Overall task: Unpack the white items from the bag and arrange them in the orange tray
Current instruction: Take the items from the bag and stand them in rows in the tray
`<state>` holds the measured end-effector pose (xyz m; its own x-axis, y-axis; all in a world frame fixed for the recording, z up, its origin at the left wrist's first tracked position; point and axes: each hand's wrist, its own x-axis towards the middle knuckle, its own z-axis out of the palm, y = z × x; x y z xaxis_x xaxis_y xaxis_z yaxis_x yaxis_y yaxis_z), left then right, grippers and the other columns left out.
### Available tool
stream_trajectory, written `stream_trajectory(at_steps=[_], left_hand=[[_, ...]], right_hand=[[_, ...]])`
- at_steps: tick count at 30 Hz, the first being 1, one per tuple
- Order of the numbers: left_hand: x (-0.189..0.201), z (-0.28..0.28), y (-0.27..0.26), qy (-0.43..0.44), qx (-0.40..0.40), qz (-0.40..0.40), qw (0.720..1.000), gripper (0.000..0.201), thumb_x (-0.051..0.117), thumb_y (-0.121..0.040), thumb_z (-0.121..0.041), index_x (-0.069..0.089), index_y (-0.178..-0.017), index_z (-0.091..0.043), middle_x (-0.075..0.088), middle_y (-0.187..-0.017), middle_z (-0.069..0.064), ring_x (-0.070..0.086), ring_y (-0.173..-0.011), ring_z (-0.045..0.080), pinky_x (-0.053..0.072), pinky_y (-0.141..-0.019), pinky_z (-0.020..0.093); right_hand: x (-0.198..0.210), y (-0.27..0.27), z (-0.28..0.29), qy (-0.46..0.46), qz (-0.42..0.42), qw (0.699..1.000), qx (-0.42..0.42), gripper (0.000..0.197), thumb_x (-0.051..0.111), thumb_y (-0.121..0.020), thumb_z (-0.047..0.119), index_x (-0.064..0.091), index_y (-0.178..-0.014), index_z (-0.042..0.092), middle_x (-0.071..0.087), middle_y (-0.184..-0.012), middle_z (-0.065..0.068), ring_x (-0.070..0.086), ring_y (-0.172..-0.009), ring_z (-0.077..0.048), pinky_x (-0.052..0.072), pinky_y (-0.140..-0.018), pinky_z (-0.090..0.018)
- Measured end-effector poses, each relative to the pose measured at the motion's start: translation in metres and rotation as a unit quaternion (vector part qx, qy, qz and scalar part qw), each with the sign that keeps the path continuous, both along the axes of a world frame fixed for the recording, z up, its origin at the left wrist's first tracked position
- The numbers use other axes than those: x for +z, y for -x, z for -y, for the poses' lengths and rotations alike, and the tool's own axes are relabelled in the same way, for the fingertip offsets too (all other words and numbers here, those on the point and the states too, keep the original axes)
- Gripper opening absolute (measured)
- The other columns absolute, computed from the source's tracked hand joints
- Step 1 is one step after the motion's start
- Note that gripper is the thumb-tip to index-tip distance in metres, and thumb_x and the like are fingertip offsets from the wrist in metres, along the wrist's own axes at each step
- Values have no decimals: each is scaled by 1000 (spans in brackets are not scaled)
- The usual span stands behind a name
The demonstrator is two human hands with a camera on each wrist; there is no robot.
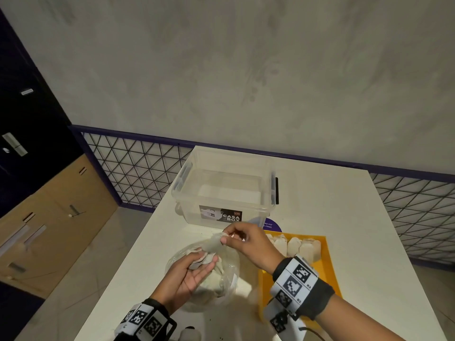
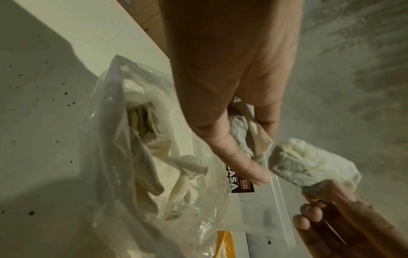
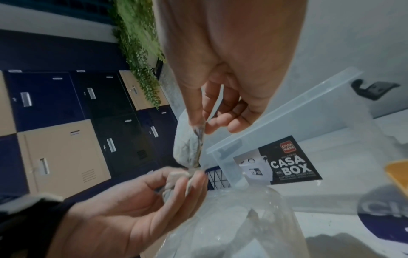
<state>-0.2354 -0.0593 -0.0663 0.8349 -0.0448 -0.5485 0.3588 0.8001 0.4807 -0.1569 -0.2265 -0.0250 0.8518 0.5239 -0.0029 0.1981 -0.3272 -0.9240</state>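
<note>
Above the clear bag (image 1: 222,279), the right hand (image 1: 248,242) pinches one white packet (image 1: 214,243). The left hand (image 1: 189,276) holds another packet (image 1: 200,260) just below. More packets (image 1: 301,248) lie in the orange tray (image 1: 331,271), right of the bag.

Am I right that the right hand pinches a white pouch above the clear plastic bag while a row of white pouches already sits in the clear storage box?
Not quite: the head view shows the row of white pouches in the orange tray; the clear storage box looks empty. The right hand does pinch a white pouch above the clear plastic bag.
</note>
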Motion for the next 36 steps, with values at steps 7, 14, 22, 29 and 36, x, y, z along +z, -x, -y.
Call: stream_trajectory(at_steps=[7,14,22,29,36], left_hand=[[1,1,0,-6,0,-20,1000,44,61,-74,1,55,-117,7,66,-107,34,73,-87,33,61,-70,37],[-2,-1,-1,3,1,-40,999,50,62,-75,2,51,-124,6,62,-117,34,71,-95,36,62,-63,35],[1,0,-1,2,-17,-35,999,51,61,-75,1,51,-124,5,65,-110,34,73,-87,33,61,-60,35],[0,2,-3,-5,-24,-32,999,61,61,-76,2,43,-134,10,63,-115,33,72,-89,33,61,-60,33],[0,2,-2,-29,-38,-31,998,65,64,-75,-1,42,-135,10,65,-114,31,72,-94,32,61,-70,33]], right_hand=[[12,-7,11,76,34,996,17,10,69,-82,16,68,-92,16,54,-73,11,46,-69,-2,36,-62,-7],[18,-11,37,167,115,979,14,15,65,-85,28,73,-97,23,66,-93,9,44,-91,-10,36,-78,-21],[6,-35,130,316,108,938,-95,12,60,-87,19,59,-89,31,48,-85,9,46,-85,-11,30,-65,-13],[-40,-42,184,451,121,870,-160,13,62,-85,25,68,-97,24,57,-122,3,40,-113,-21,29,-85,-29],[-69,-39,188,526,102,827,-172,23,54,-88,39,65,-108,35,39,-138,6,31,-125,-21,27,-101,-32]])
